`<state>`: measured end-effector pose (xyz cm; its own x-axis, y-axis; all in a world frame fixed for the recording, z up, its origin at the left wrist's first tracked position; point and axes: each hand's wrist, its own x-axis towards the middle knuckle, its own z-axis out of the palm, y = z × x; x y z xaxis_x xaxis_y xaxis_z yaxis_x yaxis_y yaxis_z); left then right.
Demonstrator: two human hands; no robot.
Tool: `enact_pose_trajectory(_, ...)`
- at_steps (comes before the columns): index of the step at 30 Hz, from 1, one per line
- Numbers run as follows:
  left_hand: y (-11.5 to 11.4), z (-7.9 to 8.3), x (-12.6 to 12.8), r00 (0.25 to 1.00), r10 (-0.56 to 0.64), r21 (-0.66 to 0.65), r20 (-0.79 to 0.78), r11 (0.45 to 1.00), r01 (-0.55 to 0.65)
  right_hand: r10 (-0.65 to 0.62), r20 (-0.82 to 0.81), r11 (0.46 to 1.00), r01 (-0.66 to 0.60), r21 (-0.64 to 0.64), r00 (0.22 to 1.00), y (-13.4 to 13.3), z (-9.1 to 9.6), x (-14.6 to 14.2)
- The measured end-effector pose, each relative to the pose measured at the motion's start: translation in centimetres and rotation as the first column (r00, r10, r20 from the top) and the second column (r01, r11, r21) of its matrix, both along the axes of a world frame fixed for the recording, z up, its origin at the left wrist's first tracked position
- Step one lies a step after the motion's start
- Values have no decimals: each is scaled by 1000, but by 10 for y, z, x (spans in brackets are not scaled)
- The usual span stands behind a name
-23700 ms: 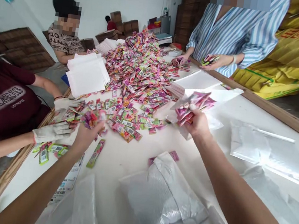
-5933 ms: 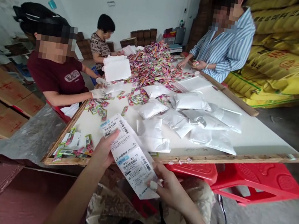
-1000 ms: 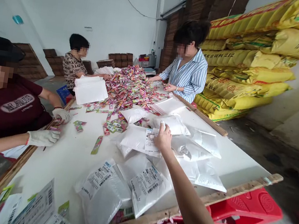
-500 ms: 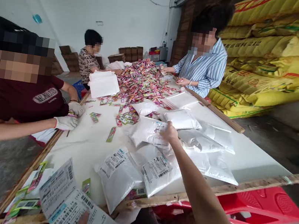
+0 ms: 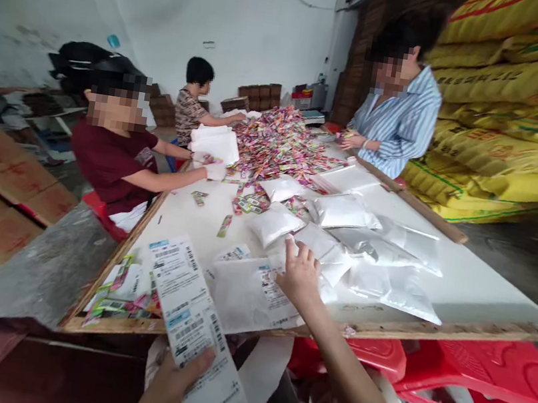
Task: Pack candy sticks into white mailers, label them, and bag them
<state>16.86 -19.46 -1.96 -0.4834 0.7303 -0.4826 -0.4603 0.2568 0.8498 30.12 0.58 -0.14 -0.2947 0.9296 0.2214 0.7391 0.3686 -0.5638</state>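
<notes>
My left hand (image 5: 179,380) is closed on a strip of printed shipping labels (image 5: 195,322), held up in front of the table's near edge. The strip's lower end curls away to the right. Over the white plastic mailer bags, my right hand (image 5: 302,275) reaches out with its fingers apart. Beneath and beside it lies a labelled mailer bag (image 5: 239,295), partly covered by the hand. Just beyond the fingertips are an unlabelled stuffed bag (image 5: 276,224) and another white bag (image 5: 325,247).
Colourful small packets (image 5: 282,143) form a heap on the table (image 5: 471,272). Three co-workers stand or sit around it; one in a maroon shirt (image 5: 112,168) is at left. Red plastic stools (image 5: 485,378) stand by the near edge. Yellow sacks (image 5: 512,130) are stacked at right, cartons (image 5: 4,175) at left.
My right hand has come off the labelled bag it was touching and opened nearer the table's front. Labelled bags now lie closer to the edge. The label strip is raised, and the view has shifted left.
</notes>
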Motion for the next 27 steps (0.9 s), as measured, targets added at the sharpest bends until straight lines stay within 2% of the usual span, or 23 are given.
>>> enact_pose_trajectory(1,0,0,4,999,-33,6,3,999,33,122,-69,992,-123,-17,990,-15,8,-2)
enact_pose_trajectory(2,-1,-1,7,998,-65,20,-12,998,65,279,-182,954,-294,-65,943,-31,14,-5)
enact_pose_trajectory(3,-2,-4,8,995,-91,41,-48,995,93,414,-307,881,-462,-99,857,-47,17,-9)
enact_pose_trajectory(5,-3,-9,6,984,-101,90,-148,989,116,542,-488,757,-650,-70,684,-73,16,-17)
enact_pose_trajectory(7,-4,-10,-2,984,-50,133,-172,988,74,569,-558,732,-681,10,603,-88,10,-24)
enact_pose_trajectory(9,-1,-3,-13,998,39,167,-42,985,-32,643,-550,675,-733,80,533,-92,6,-25)
enact_pose_trajectory(11,5,11,-22,983,140,186,119,969,-161,725,-514,593,-795,126,459,-89,6,-22)
enact_pose_trajectory(12,10,18,-24,970,183,190,157,959,-212,743,-503,573,-808,139,441,-87,8,-19)
enact_pose_trajectory(13,15,24,-24,963,217,194,161,949,-247,746,-502,572,-807,146,438,-86,9,-16)
enact_pose_trajectory(15,24,31,-22,960,256,184,113,944,-274,722,-508,614,-773,158,470,-83,12,-11)
enact_pose_trajectory(17,31,31,-17,963,254,122,90,957,-264,727,-460,642,-742,191,510,-82,11,-7)
enact_pose_trajectory(21,40,19,-11,973,210,37,95,976,-215,772,-234,635,-736,234,592,-83,-1,-3)
enact_pose_trajectory(24,49,10,-9,976,187,-16,113,982,-186,739,-117,672,-712,204,663,-88,-5,2)
enact_pose_trajectory(26,56,3,-10,973,194,-31,129,981,-191,716,-177,697,-686,209,675,-87,6,12)
enact_pose_trajectory(27,59,-1,-11,973,198,-40,120,980,-194,700,-262,714,-665,220,665,-81,16,20)
